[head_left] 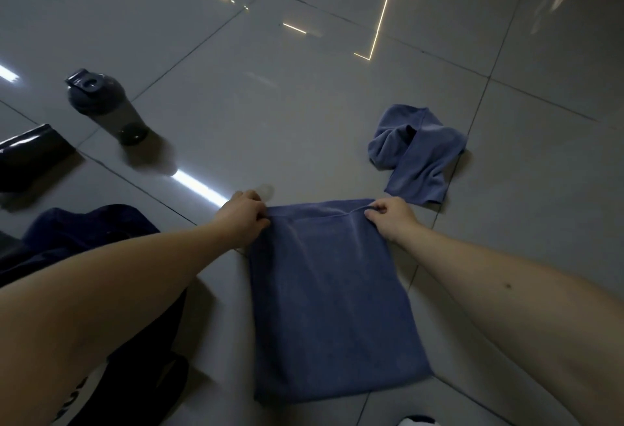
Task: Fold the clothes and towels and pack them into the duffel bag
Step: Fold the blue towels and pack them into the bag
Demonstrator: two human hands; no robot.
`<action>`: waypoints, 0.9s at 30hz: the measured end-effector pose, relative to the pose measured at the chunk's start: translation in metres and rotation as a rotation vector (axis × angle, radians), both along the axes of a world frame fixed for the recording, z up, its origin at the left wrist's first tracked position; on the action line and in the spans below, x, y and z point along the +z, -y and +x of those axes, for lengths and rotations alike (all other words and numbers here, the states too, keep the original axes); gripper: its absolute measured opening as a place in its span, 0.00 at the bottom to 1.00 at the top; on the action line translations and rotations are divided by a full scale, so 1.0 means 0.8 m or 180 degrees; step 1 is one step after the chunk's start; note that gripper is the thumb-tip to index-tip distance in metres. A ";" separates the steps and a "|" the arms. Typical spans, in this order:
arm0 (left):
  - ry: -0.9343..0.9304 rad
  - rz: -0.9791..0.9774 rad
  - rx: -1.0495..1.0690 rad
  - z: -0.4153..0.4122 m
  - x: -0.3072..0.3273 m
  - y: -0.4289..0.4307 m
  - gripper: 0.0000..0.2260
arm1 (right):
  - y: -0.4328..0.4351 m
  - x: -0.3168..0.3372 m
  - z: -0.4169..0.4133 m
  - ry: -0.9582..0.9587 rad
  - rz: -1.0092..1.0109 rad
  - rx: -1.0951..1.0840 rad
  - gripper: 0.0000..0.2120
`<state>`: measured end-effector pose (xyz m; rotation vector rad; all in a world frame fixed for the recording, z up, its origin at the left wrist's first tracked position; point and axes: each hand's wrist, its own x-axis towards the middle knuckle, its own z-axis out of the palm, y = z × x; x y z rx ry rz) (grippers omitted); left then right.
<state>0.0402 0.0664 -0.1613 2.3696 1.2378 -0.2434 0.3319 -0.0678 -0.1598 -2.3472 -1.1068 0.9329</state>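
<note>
A blue towel (334,307) lies flat on the tiled floor in front of me, folded into a rectangle. My left hand (243,216) pinches its far left corner. My right hand (393,217) pinches its far right corner, where the edge is slightly bunched. A second blue towel (418,152) lies crumpled on the floor just beyond and to the right. A dark navy garment (91,233) lies heaped at the left, partly under my left forearm. No duffel bag can be made out for certain.
A grey shaker bottle (108,108) with a dark lid stands on the floor at the left. A shiny black object (30,155) lies at the far left edge. A white and dark item (417,421) peeks in at the bottom edge.
</note>
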 end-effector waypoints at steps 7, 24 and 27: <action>-0.0179 0.0069 -0.0198 -0.008 0.012 0.004 0.10 | -0.004 -0.001 0.003 -0.0066 -0.0037 -0.0114 0.08; 0.0664 0.0986 -0.1237 -0.046 0.267 0.054 0.09 | 0.068 0.247 0.036 -0.0340 0.0922 0.0022 0.04; 0.0690 0.1129 -0.0888 -0.048 0.307 0.075 0.11 | 0.080 0.303 0.039 -0.0002 0.0876 0.0128 0.03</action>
